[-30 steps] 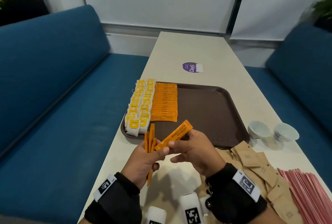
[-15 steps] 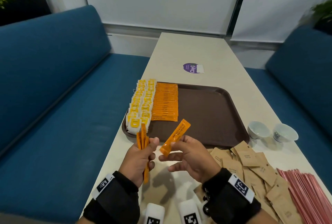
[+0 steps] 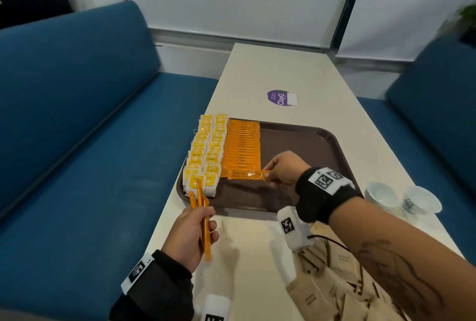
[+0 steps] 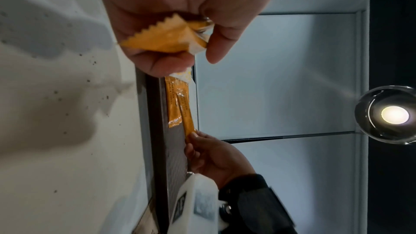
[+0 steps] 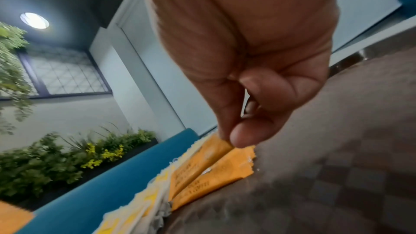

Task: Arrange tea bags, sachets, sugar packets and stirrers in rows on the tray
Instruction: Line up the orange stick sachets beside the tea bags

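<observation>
A brown tray (image 3: 304, 145) lies on the white table, with two rows of yellow-tagged tea bags (image 3: 206, 150) along its left edge and a row of orange coffee sachets (image 3: 242, 145) beside them. My right hand (image 3: 279, 170) pinches one orange sachet (image 3: 247, 174) by its right end, holding it low over the tray at the near end of the orange row. In the right wrist view the sachet (image 5: 202, 163) lies across the row's last one. My left hand (image 3: 190, 233) grips a few more orange sachets (image 3: 202, 215) upright above the table, near the tray's front left corner.
Brown paper packets (image 3: 332, 292) are piled at the near right of the table. Two small white cups (image 3: 401, 198) stand right of the tray. A purple sticker (image 3: 280, 97) lies beyond the tray. Blue sofas flank the table.
My right hand has carried one orange sachet from in front of my chest forward onto the tray, down to the near end of the orange row. The left hand stayed put with its bundle.
</observation>
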Demonstrator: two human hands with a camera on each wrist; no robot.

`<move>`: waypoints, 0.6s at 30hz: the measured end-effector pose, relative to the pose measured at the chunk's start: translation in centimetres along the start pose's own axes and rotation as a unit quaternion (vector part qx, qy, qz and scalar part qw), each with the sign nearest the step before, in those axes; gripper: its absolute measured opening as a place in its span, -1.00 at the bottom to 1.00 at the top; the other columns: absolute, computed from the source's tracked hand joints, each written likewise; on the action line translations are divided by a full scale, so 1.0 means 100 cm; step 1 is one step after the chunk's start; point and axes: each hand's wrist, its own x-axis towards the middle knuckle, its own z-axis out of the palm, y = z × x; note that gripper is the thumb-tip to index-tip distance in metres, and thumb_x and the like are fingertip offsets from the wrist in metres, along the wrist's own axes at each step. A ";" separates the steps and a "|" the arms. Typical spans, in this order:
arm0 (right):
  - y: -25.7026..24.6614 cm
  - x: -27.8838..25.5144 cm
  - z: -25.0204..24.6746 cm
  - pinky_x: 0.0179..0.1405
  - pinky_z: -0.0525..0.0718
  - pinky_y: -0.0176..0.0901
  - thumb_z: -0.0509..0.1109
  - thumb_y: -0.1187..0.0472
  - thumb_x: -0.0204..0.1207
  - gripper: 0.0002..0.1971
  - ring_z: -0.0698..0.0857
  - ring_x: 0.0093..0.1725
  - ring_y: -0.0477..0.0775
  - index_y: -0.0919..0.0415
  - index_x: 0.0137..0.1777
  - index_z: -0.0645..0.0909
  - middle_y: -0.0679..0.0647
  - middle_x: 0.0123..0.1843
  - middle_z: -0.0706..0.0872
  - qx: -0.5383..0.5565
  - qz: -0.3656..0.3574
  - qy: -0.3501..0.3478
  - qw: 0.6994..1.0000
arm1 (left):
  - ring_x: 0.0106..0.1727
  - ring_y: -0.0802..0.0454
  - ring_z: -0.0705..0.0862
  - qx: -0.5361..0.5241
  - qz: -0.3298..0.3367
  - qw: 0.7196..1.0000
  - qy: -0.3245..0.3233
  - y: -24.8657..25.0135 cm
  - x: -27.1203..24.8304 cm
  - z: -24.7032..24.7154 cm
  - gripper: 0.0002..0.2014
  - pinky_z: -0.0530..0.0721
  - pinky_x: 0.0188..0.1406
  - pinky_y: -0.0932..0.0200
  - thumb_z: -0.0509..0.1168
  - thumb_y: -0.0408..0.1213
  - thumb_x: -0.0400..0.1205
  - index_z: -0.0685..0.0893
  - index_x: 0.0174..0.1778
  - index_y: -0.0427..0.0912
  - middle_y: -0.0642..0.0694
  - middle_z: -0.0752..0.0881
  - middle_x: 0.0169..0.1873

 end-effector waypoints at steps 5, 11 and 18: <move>-0.015 0.025 0.011 -0.61 0.55 -0.35 0.29 0.31 0.63 -0.92 0.64 -0.45 -0.12 0.26 0.08 0.55 0.05 -0.27 0.63 -0.074 0.078 -0.075 0.991 | -0.43 0.04 0.51 0.001 -0.003 1.000 0.000 0.001 0.005 -0.002 -0.95 0.58 -0.41 0.13 0.19 -0.41 0.65 0.54 -0.03 -0.30 -0.15 0.52 -0.38; -0.009 0.047 0.018 -0.39 0.71 -0.25 0.41 0.41 0.48 -0.86 0.69 -0.35 0.00 0.25 -0.24 0.53 0.22 -0.14 0.73 -0.027 0.075 -0.036 0.996 | -0.36 0.01 0.57 -0.006 0.004 1.000 -0.005 0.005 0.011 -0.008 -0.89 0.66 -0.30 0.09 0.20 -0.39 0.65 0.59 0.04 -0.30 -0.19 0.59 -0.28; -0.013 0.046 0.011 -0.42 0.40 -0.34 0.26 0.26 0.66 -0.87 0.50 -0.32 -0.09 0.28 -0.12 0.51 0.12 -0.25 0.67 -0.039 0.179 -0.111 0.977 | -0.34 -0.03 0.64 -0.011 0.000 1.000 -0.004 0.004 0.015 -0.009 -0.88 0.67 -0.16 -0.02 0.17 -0.36 0.69 0.61 0.02 -0.26 -0.21 0.69 -0.26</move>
